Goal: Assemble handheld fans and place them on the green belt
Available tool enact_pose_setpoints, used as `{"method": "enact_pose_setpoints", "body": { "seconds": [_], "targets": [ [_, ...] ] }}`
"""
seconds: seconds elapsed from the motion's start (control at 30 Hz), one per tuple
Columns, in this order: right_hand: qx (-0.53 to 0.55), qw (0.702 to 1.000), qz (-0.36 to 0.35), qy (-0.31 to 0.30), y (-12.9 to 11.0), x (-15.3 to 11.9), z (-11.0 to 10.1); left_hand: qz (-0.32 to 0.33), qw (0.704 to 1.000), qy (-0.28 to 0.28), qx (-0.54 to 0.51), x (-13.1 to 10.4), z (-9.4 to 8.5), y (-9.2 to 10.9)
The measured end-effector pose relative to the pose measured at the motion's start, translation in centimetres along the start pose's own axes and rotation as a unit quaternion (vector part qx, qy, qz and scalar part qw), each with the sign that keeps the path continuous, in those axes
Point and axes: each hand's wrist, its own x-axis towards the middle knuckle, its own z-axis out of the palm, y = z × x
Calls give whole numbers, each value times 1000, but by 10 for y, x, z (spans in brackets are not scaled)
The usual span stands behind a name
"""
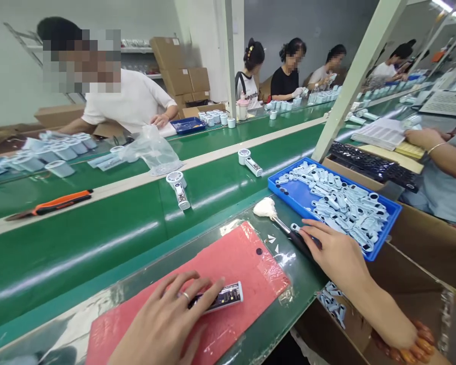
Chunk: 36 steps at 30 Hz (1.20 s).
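Observation:
My left hand (171, 309) is curled over a handheld fan, its handle (230, 296) lying on a red mat (213, 253) with the circuit board exposed. The fan's other end is hidden beneath my fingers. Between the fingertips of my right hand (334, 253) is a small light-blue plastic cover (295, 227). Just under that hand lies a black-handled tool (283, 225) with a metal shaft and a white wrapped tip. To its right, a blue tray (292, 190) holds many similar light-blue covers.
Two fans (180, 192) (250, 162) rest on the green conveyor belt (99, 243). Orange-handled pliers (57, 203) and a plastic bag (154, 152) lie farther off. A slanted post (353, 81) rises behind the tray. Co-workers sit across the line, another person at right.

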Motion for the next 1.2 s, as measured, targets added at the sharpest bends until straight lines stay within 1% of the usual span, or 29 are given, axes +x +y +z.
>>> {"method": "enact_pose_setpoints", "body": {
  "seconds": [0.07,0.13,0.17,0.23,0.3,0.37,0.43,0.5,0.53,0.6,0.63,0.7,0.73,0.77,0.83,0.9,0.97,1.03,1.07,1.13,1.2],
  "targets": [
    [-2,1000,20,23,10,5,-15,-19,999,26,12,-6,1,-7],
    [-20,997,61,44,29,12,-28,-35,998,43,8,-9,1,-10],
    [-33,995,81,45,40,16,-32,-37,998,45,1,-10,0,-11],
    [-52,993,105,21,63,24,-35,-34,999,34,-20,-7,0,-8],
    [-53,992,110,-15,78,28,-31,-28,999,14,-44,-2,0,-3],
    [-44,992,111,-30,83,28,-28,-28,997,-11,-66,4,2,0],
    [-32,992,122,-17,79,26,-29,-38,995,-22,-89,5,7,1],
    [-17,990,138,3,66,23,-34,-62,991,-12,-122,1,14,0],
    [2,990,144,5,57,21,-37,-79,987,4,-139,-3,19,-1],
    [96,983,155,-15,34,16,-43,-123,977,45,-170,-12,28,0],
    [163,973,157,-38,19,13,-44,-149,969,66,-186,-16,32,1],
    [301,938,151,-88,-15,6,-43,-193,950,98,-225,-21,37,5],
    [346,921,139,-113,-33,2,-41,-208,940,105,-248,-23,39,8],
    [369,911,119,-138,-51,-2,-38,-218,931,108,-271,-23,39,10],
    [382,906,59,-174,-84,-9,-30,-228,916,106,-314,-22,39,14],
    [368,909,-27,-194,-109,-14,-22,-234,902,95,-349,-22,38,17],
    [346,911,-123,-186,-126,-16,-14,-232,895,87,-370,-21,39,18],
    [317,910,-208,-170,-135,-16,-8,-232,895,79,-373,-22,39,20],
    [301,909,-238,-161,-138,-15,-6,-234,895,74,-372,-22,38,21],
    [269,912,-269,-152,-140,-13,-4,-238,896,63,-369,-21,37,22],
    [236,917,-279,-158,-141,-11,-5,-232,899,59,-367,-21,36,23]
  ]
}}
